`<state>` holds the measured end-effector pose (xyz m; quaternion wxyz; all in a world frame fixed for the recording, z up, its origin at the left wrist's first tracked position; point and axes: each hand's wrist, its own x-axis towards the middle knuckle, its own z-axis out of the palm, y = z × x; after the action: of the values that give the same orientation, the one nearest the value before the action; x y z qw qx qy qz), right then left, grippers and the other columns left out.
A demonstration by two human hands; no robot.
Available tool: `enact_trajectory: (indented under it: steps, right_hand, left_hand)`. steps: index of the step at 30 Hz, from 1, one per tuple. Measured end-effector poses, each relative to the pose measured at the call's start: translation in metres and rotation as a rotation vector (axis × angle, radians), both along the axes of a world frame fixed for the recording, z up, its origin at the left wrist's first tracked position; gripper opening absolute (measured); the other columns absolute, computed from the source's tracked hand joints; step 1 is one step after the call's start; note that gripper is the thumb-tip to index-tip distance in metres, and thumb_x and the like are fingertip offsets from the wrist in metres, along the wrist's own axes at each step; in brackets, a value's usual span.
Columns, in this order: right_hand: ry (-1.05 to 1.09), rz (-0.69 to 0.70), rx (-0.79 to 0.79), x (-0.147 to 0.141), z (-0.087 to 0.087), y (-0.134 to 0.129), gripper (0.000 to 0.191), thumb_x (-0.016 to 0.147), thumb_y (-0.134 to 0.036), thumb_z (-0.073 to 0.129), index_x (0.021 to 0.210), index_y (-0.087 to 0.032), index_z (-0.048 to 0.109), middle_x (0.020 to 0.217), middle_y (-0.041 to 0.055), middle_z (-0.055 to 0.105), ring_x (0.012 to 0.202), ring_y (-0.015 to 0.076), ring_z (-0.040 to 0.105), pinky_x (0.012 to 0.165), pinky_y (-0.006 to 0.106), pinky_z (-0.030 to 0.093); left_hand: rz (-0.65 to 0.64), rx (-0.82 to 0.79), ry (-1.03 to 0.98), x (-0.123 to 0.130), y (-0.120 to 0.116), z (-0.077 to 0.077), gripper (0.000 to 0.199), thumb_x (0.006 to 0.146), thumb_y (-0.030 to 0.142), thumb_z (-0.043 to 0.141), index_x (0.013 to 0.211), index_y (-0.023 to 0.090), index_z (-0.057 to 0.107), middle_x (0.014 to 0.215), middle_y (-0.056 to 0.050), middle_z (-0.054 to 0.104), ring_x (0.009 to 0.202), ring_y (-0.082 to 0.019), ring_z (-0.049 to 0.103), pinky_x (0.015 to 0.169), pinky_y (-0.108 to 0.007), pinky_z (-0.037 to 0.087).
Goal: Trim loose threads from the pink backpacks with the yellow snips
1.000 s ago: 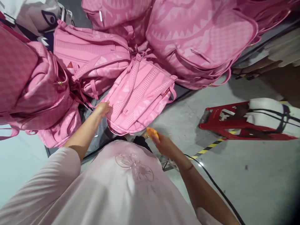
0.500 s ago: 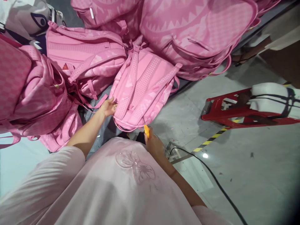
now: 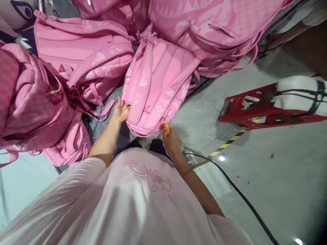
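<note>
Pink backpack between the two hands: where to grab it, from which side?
Probably the right-side shoulder strap of the backpack, coming from above and the right. The strapped panel faces up, and that edge borders floor. The left hand is at the opposite edge; the right hand, holding an orange tool, is at the near end.

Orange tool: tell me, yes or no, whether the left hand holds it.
No, the right hand grips the orange tool at the nearest pink backpack.

head cam | worn on head | looks forward, down | near over shirt, pink backpack beyond
</note>
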<state>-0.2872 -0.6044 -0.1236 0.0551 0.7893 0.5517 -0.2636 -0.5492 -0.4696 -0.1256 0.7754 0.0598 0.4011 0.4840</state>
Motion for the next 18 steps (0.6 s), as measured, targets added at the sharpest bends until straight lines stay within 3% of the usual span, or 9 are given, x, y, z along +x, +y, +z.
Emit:
enact_trajectory:
  steps: [11,15,18]
  right_hand:
    - [0.181,0.02,0.003,0.007,0.029,-0.003,0.042,0.105,-0.044,0.034,0.126,-0.016,0.057,0.096,0.0116,0.071,0.085,0.0239,0.066,0.061,0.028,0.03]
    - [0.133,0.017,-0.077,0.005,0.028,-0.001,0.04,0.105,-0.043,0.036,0.125,-0.016,0.058,0.1,0.0134,0.072,0.09,0.0254,0.067,0.061,0.028,0.029]
    - [0.12,0.058,-0.077,0.013,0.041,-0.022,0.038,0.105,-0.041,0.037,0.125,-0.015,0.057,0.099,0.0137,0.072,0.09,0.0266,0.068,0.062,0.028,0.03]
  left_hand:
    - [-0.004,0.155,-0.022,0.012,0.003,0.007,0.092,0.089,0.081,0.027,0.138,0.009,0.053,0.133,-0.02,0.064,0.14,-0.034,0.047,0.116,-0.053,0.037]
    - [0.035,0.159,0.002,0.016,0.005,0.006,0.091,0.088,0.082,0.028,0.138,0.01,0.053,0.133,-0.019,0.064,0.138,-0.034,0.05,0.114,-0.051,0.039]
    - [0.061,0.135,0.021,0.018,0.006,0.007,0.089,0.088,0.082,0.031,0.137,0.012,0.054,0.128,-0.019,0.066,0.134,-0.033,0.054,0.11,-0.051,0.044]
